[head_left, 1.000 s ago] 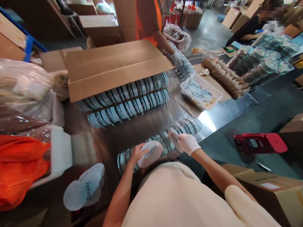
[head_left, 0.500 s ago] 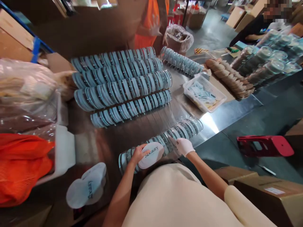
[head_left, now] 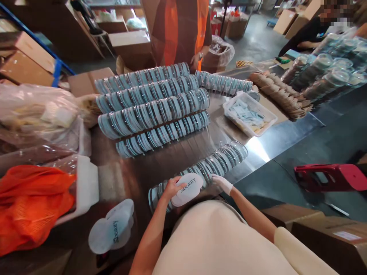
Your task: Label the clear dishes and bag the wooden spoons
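My bare left hand (head_left: 172, 187) is closed on a small stack of white round printed discs (head_left: 189, 187), the top one lettered "beauty". These discs are held over a near row of clear round containers (head_left: 222, 160) with pale blue-white inserts, lying side by side along the table. In a white glove, my right hand (head_left: 223, 184) reaches to the near side of that row. Its fingers are stretched out at the containers, and nothing shows in them. More white printed discs (head_left: 111, 229) lie overlapping at the lower left.
Several longer rows of similar containers (head_left: 155, 107) fill the table's far side. A white basket (head_left: 259, 131) holds pale slips. Brown pieces (head_left: 279, 95) lie stacked beyond it. A white bin (head_left: 90, 183) with orange cloth stands left. A person in an orange vest (head_left: 172, 34) stands opposite.
A thin sheet seen at my right hand is no longer visible there, and its fingers have straightened. My left hand still holds the discs. The person opposite has moved closer. The view has shifted slightly.
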A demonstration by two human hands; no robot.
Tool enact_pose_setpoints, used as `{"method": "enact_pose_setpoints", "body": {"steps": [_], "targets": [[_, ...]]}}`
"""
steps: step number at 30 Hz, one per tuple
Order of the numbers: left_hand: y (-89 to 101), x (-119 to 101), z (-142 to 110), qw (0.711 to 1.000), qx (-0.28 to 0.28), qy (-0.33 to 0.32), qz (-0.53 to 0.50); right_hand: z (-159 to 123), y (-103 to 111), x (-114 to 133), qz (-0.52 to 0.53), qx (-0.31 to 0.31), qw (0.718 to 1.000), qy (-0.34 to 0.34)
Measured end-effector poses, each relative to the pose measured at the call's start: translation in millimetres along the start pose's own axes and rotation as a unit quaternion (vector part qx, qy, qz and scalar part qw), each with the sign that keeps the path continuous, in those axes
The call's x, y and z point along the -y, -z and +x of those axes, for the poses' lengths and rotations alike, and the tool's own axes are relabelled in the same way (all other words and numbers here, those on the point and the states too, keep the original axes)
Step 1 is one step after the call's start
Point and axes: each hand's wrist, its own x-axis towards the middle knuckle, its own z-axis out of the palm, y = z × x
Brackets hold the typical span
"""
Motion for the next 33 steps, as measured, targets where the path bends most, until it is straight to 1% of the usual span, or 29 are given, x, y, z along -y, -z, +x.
{"method": "enact_pose_setpoints", "body": {"steps": [2, 3, 5, 6, 7, 8, 9, 10, 11, 12, 13, 14, 15, 16, 18, 20, 21, 23, 27, 28, 30, 33], "targets": [[1.5, -5, 0, 1.0, 0.003, 0.01, 0.001, -4, 7, 9, -0.026, 0.018, 0.999, -0.027], [2.6, -8, 0, 1.0, 0.004, 0.017, 0.0, -7, 9, 17, -0.051, 0.016, 0.997, -0.049], [4.6, -18, -2, 1.0, 0.013, 0.027, 0.005, -12, 13, 37, -0.101, -0.022, 0.991, -0.085], [4.8, -23, -4, 0.999, 0.028, 0.031, 0.01, -14, 15, 48, -0.121, -0.049, 0.989, -0.076], [4.1, -29, -6, 0.998, 0.051, 0.037, 0.016, -16, 18, 59, -0.138, -0.069, 0.987, -0.043], [2.5, -35, -8, 0.996, 0.079, 0.046, 0.019, -17, 20, 70, -0.154, -0.076, 0.985, 0.011], [0.3, -40, -11, 0.992, 0.111, 0.055, 0.021, -18, 24, 78, -0.169, -0.065, 0.981, 0.071], [-2.0, -44, -14, 0.988, 0.138, 0.062, 0.023, -19, 27, 84, -0.183, -0.035, 0.975, 0.124], [-3.9, -48, -17, 0.985, 0.158, 0.065, 0.027, -20, 30, 86, -0.198, 0.001, 0.967, 0.158], [-4.7, -50, -20, 0.983, 0.169, 0.061, 0.035, -22, 33, 86, -0.21, 0.028, 0.963, 0.164], [-3.8, -50, -25, 0.982, 0.174, 0.053, 0.042, -24, 36, 81, -0.209, 0.036, 0.966, 0.15], [-1.0, -50, -29, 0.982, 0.176, 0.044, 0.045, -27, 38, 74, -0.193, 0.025, 0.972, 0.129], [3.6, -47, -35, 0.982, 0.178, 0.038, 0.043, -31, 40, 65, -0.161, -0.004, 0.981, 0.105], [9.6, -44, -40, 0.983, 0.179, 0.037, 0.033, -35, 41, 55, -0.12, -0.046, 0.988, 0.081], [23.3, -34, -51, 0.985, 0.169, 0.047, 0.004, -42, 42, 38, -0.045, -0.138, 0.989, 0.033], [35.2, -23, -56, 0.989, 0.131, 0.064, -0.017, -46, 39, 29, -0.022, -0.197, 0.98, 0.006], [39.6, -18, -57, 0.991, 0.107, 0.072, -0.023, -47, 37, 29, -0.034, -0.209, 0.977, 0.003], [44.9, -10, -52, 0.995, 0.059, 0.072, -0.019, -48, 31, 37, -0.079, -0.207, 0.975, 0.015], [45.2, 1, -35, 0.999, -0.015, 0.026, 0.028, -52, 27, 60, -0.167, -0.233, 0.958, 0.014], [44.2, 3, -31, 0.999, -0.027, 0.018, 0.031, -53, 28, 64, -0.182, -0.234, 0.955, 0.01], [42.6, 6, -27, 0.999, -0.036, 0.009, 0.026, -52, 30, 70, -0.201, -0.205, 0.958, 0.0], [42.3, 10, -27, 1.0, -0.022, 0.0, 0.023, -37, 27, 75, -0.217, -0.112, 0.969, -0.043]]}}
